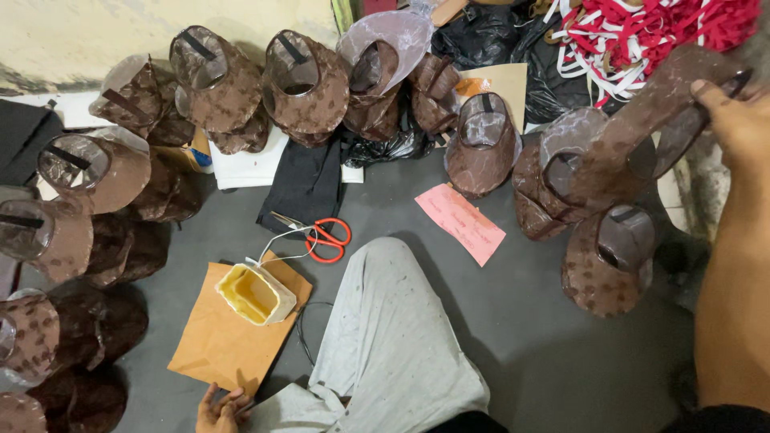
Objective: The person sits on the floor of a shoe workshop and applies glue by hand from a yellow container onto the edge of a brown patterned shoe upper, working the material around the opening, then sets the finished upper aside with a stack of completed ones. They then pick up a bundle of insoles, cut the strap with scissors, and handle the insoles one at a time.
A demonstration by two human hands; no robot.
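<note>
Head view, right hand (742,120): I have it raised at the right edge, fingers closed over the far end of a brown patterned shoe upper (650,120), thumb pressed on top.
Head view, held upper: lifted and tilted, its lower end hanging just above the stack of like pieces (561,184) on the right side of the floor.
Head view, left hand (218,410): low at the bottom edge beside my grey-trousered knee (385,329) — fingers loosely curled and resting at the corner of the brown card sheet (220,345), gripping nothing.
Head view, glue tub (255,294): yellow, open, standing on the card sheet.
Head view, scissors (327,238): orange handles, lying flat just beyond the tub, apart from both hands.
Head view, pink paper slip (459,222): on the grey floor between knee and right stack.
Head view, other uppers (216,80): rows stood along the wall and down the left side.
Handling note: as I judge it, the piece is soft and will flop — best kept pinched firmly at the end and lowered squarely so it nests without toppling the stack.
</note>
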